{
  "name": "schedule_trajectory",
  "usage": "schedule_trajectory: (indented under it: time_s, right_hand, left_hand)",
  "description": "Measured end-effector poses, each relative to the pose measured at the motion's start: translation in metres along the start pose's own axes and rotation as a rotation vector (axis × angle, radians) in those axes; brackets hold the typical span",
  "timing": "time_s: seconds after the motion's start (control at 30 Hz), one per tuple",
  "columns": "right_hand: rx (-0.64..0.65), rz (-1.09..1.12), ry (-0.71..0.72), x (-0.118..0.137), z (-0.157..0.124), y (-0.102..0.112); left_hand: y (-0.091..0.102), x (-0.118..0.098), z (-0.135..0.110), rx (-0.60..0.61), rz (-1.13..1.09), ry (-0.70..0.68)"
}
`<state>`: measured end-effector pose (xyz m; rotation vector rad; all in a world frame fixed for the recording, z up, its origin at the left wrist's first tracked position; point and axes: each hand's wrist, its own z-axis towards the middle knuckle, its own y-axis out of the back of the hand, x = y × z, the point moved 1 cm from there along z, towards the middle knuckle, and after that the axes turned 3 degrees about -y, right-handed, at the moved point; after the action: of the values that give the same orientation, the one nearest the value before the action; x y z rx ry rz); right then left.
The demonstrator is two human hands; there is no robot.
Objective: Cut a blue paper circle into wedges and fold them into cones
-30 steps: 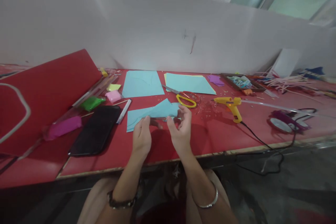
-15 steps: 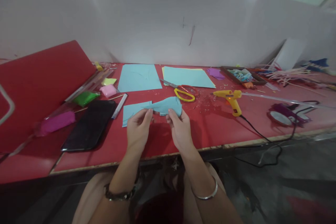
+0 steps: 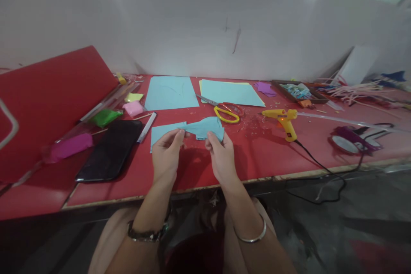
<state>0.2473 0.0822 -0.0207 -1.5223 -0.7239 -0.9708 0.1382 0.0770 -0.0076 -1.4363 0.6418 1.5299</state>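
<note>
A cut piece of light blue paper (image 3: 204, 128) is held between my two hands, just above the red table. My left hand (image 3: 167, 150) pinches its narrow left end between thumb and fingers. The wide right end is gripped by my right hand (image 3: 220, 152), thumb on top. Under the left end lies another blue paper piece (image 3: 160, 132), partly covered by my left hand. Scissors with red and yellow handles (image 3: 226, 114) rest just beyond the held piece, their blades pointing left.
Blue sheets (image 3: 171, 93) lie at the back by the wall. A yellow glue gun (image 3: 284, 122) with a black cord sits to the right, near a box of scraps (image 3: 297, 92). On the left are a black phone (image 3: 111, 150), a marker (image 3: 147, 127) and clay packets (image 3: 107, 117).
Both hands keep their pinch on the blue paper piece. My left hand has shifted slightly left, and the paper's wide end looks slightly turned. The whole view has moved a little.
</note>
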Motion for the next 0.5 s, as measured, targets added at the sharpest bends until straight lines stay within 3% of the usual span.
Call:
schedule_trajectory:
  time_s: [0.23, 0.5]
  right_hand:
    - [0.014, 0.009, 0.043, -0.0017, -0.0016, -0.0006]
    - [0.097, -0.093, 0.097, 0.0044, -0.0075, -0.0066]
  left_hand:
    - [0.0014, 0.0041, 0.0006, 0.002, -0.041, 0.002]
    - [0.0035, 0.0044, 0.0014, 0.043, -0.161, 0.118]
